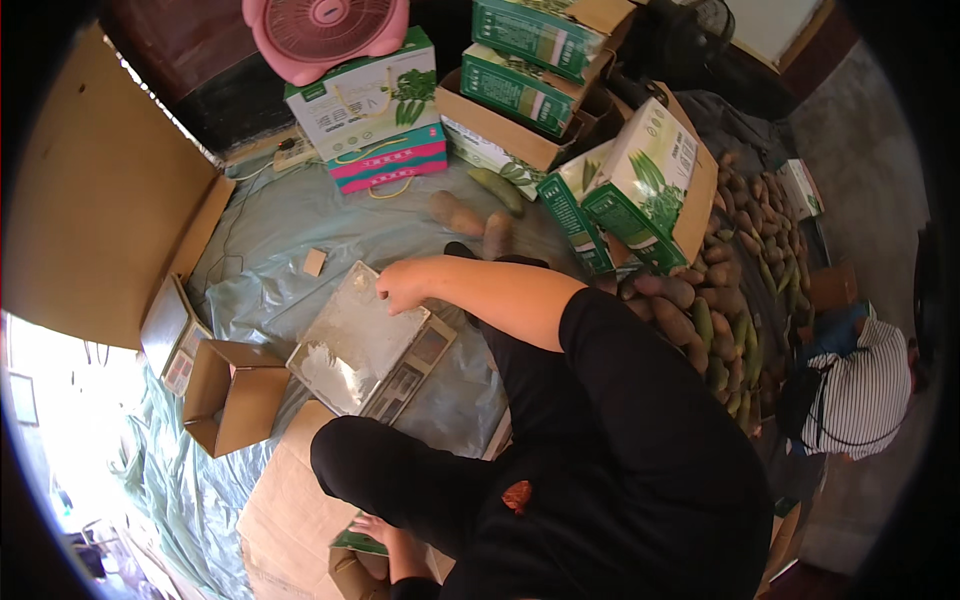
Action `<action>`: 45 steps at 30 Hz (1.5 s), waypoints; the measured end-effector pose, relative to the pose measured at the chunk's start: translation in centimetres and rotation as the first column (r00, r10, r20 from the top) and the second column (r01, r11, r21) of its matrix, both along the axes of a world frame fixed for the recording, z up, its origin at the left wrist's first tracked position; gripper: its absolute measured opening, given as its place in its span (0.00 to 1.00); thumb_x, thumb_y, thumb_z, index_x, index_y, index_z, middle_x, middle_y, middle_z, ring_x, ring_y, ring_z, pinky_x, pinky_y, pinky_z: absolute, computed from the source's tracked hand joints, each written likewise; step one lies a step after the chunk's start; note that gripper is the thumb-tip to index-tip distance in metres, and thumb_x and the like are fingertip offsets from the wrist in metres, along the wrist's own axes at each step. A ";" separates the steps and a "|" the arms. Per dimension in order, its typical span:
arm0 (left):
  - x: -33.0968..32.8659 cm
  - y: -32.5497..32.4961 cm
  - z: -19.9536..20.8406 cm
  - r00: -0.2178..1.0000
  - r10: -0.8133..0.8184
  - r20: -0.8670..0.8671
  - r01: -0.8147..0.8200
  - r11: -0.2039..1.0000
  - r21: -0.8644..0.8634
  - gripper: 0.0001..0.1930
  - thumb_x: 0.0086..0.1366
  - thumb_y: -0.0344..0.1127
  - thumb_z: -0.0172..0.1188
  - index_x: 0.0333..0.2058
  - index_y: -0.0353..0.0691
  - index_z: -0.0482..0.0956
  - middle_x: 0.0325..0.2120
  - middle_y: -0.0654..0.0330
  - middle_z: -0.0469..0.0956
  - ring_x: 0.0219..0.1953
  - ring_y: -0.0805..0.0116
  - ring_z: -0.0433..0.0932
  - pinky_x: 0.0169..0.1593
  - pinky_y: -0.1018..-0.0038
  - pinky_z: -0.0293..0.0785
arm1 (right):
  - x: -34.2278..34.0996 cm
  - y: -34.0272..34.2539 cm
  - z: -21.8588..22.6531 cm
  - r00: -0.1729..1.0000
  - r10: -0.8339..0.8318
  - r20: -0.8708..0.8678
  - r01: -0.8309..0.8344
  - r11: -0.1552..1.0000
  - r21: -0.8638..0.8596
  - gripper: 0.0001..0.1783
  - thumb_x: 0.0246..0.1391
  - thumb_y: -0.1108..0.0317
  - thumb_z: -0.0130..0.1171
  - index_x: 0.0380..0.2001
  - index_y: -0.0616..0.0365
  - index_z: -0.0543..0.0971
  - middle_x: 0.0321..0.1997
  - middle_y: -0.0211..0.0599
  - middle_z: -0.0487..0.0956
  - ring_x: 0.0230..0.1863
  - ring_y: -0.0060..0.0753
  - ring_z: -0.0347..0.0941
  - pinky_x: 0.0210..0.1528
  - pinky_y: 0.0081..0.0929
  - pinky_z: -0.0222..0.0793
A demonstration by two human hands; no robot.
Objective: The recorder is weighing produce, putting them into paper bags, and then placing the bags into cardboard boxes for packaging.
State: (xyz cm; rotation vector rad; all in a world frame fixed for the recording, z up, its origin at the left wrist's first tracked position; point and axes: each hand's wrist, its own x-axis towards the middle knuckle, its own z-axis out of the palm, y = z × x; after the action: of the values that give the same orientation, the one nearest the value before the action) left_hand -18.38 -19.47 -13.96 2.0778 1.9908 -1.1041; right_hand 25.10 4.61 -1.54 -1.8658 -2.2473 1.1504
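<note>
My right hand [402, 284], fingers curled closed, is at the far right edge of the weighing scale's [352, 330] flat metal plate. Whatever its fingers hold, if anything, is hidden. The plate looks worn and patchy, and a panel with a display runs along the scale's right side. Down by my bent knee, my left hand [374, 530] rests with fingers apart on a green-edged flap of an open cardboard box [352, 578]. My left forearm is mostly hidden behind my leg.
Beyond the scale lie brownish tubers [457, 213] and a green gourd [497, 190]. Green-white cartons [520, 90] and a pink fan [325, 25] stand behind. A vegetable heap [735, 250] spreads rightward, near a person in stripes [858, 390]. An open carton [235, 395] stands left.
</note>
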 end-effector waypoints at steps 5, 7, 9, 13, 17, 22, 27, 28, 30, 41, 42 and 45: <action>1.2 -1.1 1.8 0.982 0.097 0.160 -0.100 0.995 0.017 0.31 0.60 0.47 0.52 0.59 0.40 0.59 0.55 0.51 0.64 0.57 0.48 0.61 0.58 0.44 0.49 | 1.2 0.0 0.1 1.000 0.015 0.019 -0.014 0.999 -0.036 0.24 0.42 0.58 0.63 0.43 0.58 0.76 0.44 0.44 0.77 0.46 0.44 0.72 0.47 0.36 0.68; 1.6 -1.7 2.5 0.957 0.163 0.238 -0.173 0.985 0.022 0.31 0.60 0.47 0.52 0.59 0.40 0.59 0.55 0.51 0.64 0.57 0.48 0.62 0.58 0.44 0.50 | 1.4 0.0 0.3 1.000 0.014 0.023 -0.013 0.999 -0.032 0.23 0.42 0.58 0.63 0.42 0.58 0.76 0.44 0.44 0.77 0.46 0.44 0.72 0.47 0.36 0.68; 1.9 -2.2 3.1 0.920 0.226 0.319 -0.246 0.969 0.023 0.30 0.61 0.47 0.52 0.59 0.40 0.60 0.54 0.51 0.65 0.56 0.49 0.62 0.58 0.45 0.51 | 1.6 -0.1 0.6 0.999 0.015 0.029 -0.014 1.000 -0.026 0.23 0.42 0.58 0.63 0.42 0.58 0.76 0.44 0.44 0.77 0.46 0.44 0.72 0.47 0.36 0.67; 2.8 -2.9 4.2 0.810 0.335 0.481 -0.388 0.922 0.012 0.30 0.61 0.46 0.52 0.58 0.39 0.60 0.54 0.51 0.66 0.56 0.50 0.64 0.57 0.47 0.53 | 2.2 -0.2 0.8 0.999 0.044 0.018 -0.044 0.999 0.023 0.23 0.42 0.57 0.62 0.42 0.58 0.77 0.42 0.44 0.77 0.45 0.44 0.73 0.46 0.36 0.68; 3.6 -3.7 5.1 0.661 0.416 0.625 -0.516 0.856 -0.025 0.29 0.61 0.46 0.52 0.58 0.39 0.61 0.53 0.51 0.66 0.55 0.50 0.65 0.57 0.49 0.55 | 2.7 -0.2 0.5 1.000 0.030 -0.005 -0.030 0.999 0.027 0.23 0.42 0.57 0.62 0.42 0.57 0.77 0.42 0.44 0.78 0.45 0.44 0.73 0.46 0.37 0.68; 4.1 -4.0 6.6 0.439 0.467 0.767 -0.641 0.761 -0.097 0.28 0.61 0.45 0.52 0.57 0.38 0.61 0.52 0.51 0.67 0.54 0.52 0.66 0.56 0.51 0.58 | 2.7 -0.3 1.3 1.000 0.022 -0.015 -0.021 0.995 0.093 0.23 0.42 0.57 0.62 0.42 0.56 0.77 0.43 0.44 0.77 0.46 0.44 0.73 0.46 0.37 0.68; 4.8 -3.7 7.8 0.190 0.472 0.861 -0.717 0.666 -0.207 0.27 0.62 0.44 0.52 0.57 0.38 0.62 0.51 0.51 0.69 0.52 0.53 0.67 0.55 0.53 0.60 | 3.5 -0.8 1.7 1.000 0.022 0.000 -0.022 0.985 0.169 0.23 0.42 0.57 0.62 0.42 0.56 0.77 0.43 0.43 0.77 0.46 0.44 0.73 0.46 0.38 0.68; 4.9 -3.7 8.0 0.136 0.470 0.872 -0.727 0.645 -0.234 0.27 0.62 0.44 0.52 0.57 0.37 0.62 0.51 0.51 0.69 0.52 0.53 0.68 0.55 0.54 0.60 | 3.6 -1.0 1.9 1.000 0.018 -0.004 -0.017 0.986 0.168 0.23 0.42 0.57 0.62 0.42 0.56 0.77 0.44 0.43 0.77 0.46 0.44 0.72 0.46 0.38 0.68; 5.0 -3.8 8.3 0.025 0.461 0.887 -0.745 0.601 -0.291 0.27 0.62 0.44 0.52 0.57 0.37 0.62 0.50 0.51 0.69 0.52 0.53 0.68 0.54 0.55 0.61 | 3.7 -1.3 2.4 1.000 0.014 -0.010 -0.012 0.986 0.169 0.23 0.42 0.57 0.62 0.42 0.56 0.77 0.44 0.43 0.77 0.47 0.44 0.72 0.47 0.38 0.68; 6.6 4.9 15.4 -0.012 -0.085 0.996 -0.707 0.705 0.052 0.14 0.66 0.36 0.48 0.41 0.31 0.73 0.36 0.55 0.76 0.38 0.66 0.75 0.43 0.73 0.70 | 6.2 -1.9 4.4 0.765 -0.214 -0.608 0.234 0.971 -0.047 0.25 0.43 0.56 0.62 0.42 0.61 0.75 0.38 0.39 0.78 0.36 0.30 0.76 0.37 0.29 0.71; 7.1 6.7 16.6 0.103 -0.114 0.988 -0.661 0.735 0.154 0.12 0.65 0.35 0.49 0.39 0.30 0.74 0.34 0.55 0.77 0.37 0.67 0.75 0.43 0.73 0.70 | 6.9 -2.2 5.4 0.764 -0.220 -0.607 0.242 0.969 -0.047 0.25 0.43 0.56 0.62 0.42 0.61 0.75 0.38 0.39 0.78 0.36 0.30 0.76 0.37 0.29 0.71; 10.4 10.5 20.6 0.273 -0.242 0.931 -0.562 0.746 0.358 0.11 0.64 0.32 0.50 0.37 0.29 0.75 0.32 0.56 0.77 0.37 0.67 0.75 0.45 0.75 0.69 | 9.6 -3.7 9.3 0.398 -0.311 -0.863 0.396 0.907 -0.144 0.24 0.45 0.58 0.61 0.44 0.61 0.75 0.36 0.35 0.78 0.33 0.24 0.75 0.33 0.24 0.70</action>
State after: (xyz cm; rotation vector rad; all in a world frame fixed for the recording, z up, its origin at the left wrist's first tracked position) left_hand -7.98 -8.93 6.60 1.7675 1.7867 1.0066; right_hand 34.69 0.88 7.73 -1.1346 -1.1948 1.4152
